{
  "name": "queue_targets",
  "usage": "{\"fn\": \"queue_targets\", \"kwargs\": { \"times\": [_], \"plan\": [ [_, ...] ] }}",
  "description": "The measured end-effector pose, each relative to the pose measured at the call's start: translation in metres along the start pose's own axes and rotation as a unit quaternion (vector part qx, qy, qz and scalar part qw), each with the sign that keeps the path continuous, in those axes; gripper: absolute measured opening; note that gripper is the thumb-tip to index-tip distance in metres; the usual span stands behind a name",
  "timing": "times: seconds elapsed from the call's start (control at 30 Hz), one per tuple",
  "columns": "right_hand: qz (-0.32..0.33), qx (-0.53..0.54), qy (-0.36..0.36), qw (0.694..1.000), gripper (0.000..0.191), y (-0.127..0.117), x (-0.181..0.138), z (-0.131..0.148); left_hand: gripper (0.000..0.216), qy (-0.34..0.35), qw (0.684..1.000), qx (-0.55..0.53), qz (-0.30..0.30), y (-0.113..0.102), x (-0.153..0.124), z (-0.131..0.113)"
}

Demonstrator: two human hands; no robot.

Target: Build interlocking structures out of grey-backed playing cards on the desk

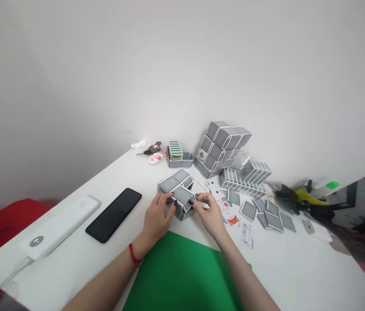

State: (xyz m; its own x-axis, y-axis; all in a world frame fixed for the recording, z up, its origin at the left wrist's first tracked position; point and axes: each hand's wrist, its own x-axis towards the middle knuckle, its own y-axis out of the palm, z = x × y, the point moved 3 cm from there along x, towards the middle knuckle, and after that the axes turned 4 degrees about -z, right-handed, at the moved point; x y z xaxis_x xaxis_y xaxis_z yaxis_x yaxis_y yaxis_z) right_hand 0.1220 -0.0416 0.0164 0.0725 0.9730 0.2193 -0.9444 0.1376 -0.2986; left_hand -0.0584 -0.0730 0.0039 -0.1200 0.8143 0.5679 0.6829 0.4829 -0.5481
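Folded playing cards form a grey patterned box structure [175,180] on the white table in front of me. My left hand [158,216] closes on the near left side of its front box, thumb on the top card [182,195]. From the right, my right hand [209,212] pinches the near right edge of that same card box. Both hands touch it, and my palms hide part of its lower sides. Behind it, against the wall, rises a taller stack of card boxes [223,144].
Loose playing cards [271,216] lie to the right, near small green-and-white card packs [242,183]. Another pack [175,150] stands in a card tray at the back. A black phone [114,214], white power strip [61,226], trinkets [157,156] and green sheet [185,274] surround the work.
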Motion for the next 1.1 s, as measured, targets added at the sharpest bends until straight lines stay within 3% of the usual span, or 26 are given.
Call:
{"fn": "queue_targets", "kwargs": {
  "times": [0.17, 0.4, 0.87, 1.1],
  "plan": [
    [0.013, -0.036, 0.017, 0.999, 0.033, 0.002, 0.006, -0.003, 0.023, 0.0, 1.0, -0.001, -0.004, 0.0, 0.001, -0.001],
    [0.016, -0.05, -0.032, 0.998, 0.031, 0.001, 0.009, -0.002, 0.022, -0.011, 1.0, -0.024, -0.007, -0.002, 0.0, -0.002],
    [0.024, 0.001, 0.046, 0.999, 0.035, 0.002, 0.008, 0.007, 0.03, -0.055, 0.994, -0.091, 0.025, 0.004, 0.0, 0.003],
    [-0.005, 0.033, 0.034, 0.999, 0.034, 0.004, 0.009, 0.006, 0.038, -0.035, 0.994, -0.096, 0.041, 0.002, -0.001, 0.001]
  ]
}}
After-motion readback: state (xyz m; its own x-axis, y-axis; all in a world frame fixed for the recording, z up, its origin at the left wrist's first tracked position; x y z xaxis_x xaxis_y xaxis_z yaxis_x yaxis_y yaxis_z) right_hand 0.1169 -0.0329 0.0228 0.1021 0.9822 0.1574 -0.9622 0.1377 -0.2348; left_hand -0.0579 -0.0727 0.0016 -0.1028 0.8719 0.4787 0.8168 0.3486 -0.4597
